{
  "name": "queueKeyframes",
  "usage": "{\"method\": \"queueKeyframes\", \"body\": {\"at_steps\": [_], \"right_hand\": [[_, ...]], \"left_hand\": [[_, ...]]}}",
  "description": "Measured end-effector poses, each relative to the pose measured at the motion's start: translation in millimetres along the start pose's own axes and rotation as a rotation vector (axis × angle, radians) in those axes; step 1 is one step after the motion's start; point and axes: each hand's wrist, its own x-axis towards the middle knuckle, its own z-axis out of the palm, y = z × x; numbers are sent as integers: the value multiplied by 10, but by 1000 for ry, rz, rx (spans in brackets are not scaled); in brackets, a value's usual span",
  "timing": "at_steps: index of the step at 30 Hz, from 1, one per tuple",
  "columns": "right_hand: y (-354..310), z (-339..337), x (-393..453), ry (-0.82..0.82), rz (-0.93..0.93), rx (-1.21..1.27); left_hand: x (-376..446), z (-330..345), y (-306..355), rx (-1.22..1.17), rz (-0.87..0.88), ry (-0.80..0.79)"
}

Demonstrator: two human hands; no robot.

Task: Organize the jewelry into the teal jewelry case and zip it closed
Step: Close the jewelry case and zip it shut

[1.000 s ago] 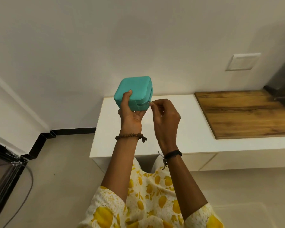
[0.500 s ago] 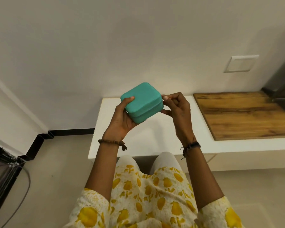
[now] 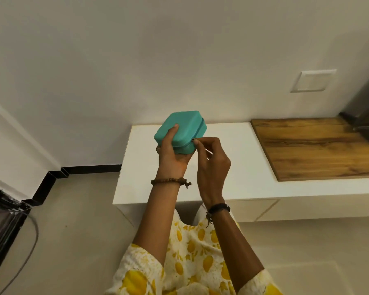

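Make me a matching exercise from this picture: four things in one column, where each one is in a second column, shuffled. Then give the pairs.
Things
1. teal jewelry case
2. beaded bracelet
3. wooden board
4. wall plate

Places
A. lying on the white counter's right part
B. on the wall above the counter
C. held up in the left hand
D. around the left wrist

Pairs: 1-C, 2-D, 3-A, 4-B

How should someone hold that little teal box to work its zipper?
Cup the teal case from below, as the left hand does, thumb on the lid. That leaves the side seam open for the right hand to pinch from the right.
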Motion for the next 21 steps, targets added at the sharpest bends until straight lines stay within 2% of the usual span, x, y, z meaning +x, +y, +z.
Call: {"method": "queueKeyframes", "body": {"at_steps": [4, 7, 10, 17, 21], "right_hand": [[1, -95, 193, 11, 178, 156], [23, -163, 328, -67, 255, 224], [27, -190, 333, -138, 250, 261], [15, -146, 179, -104, 91, 134], [23, -247, 244, -133, 171, 210]], "left_hand": [[-27, -65, 81, 121, -35, -99], [-20, -135, 161, 192, -58, -140], [4, -167, 248, 236, -67, -144], [30, -196, 143, 271, 14, -63], [38, -229, 214, 329, 2, -89]]}}
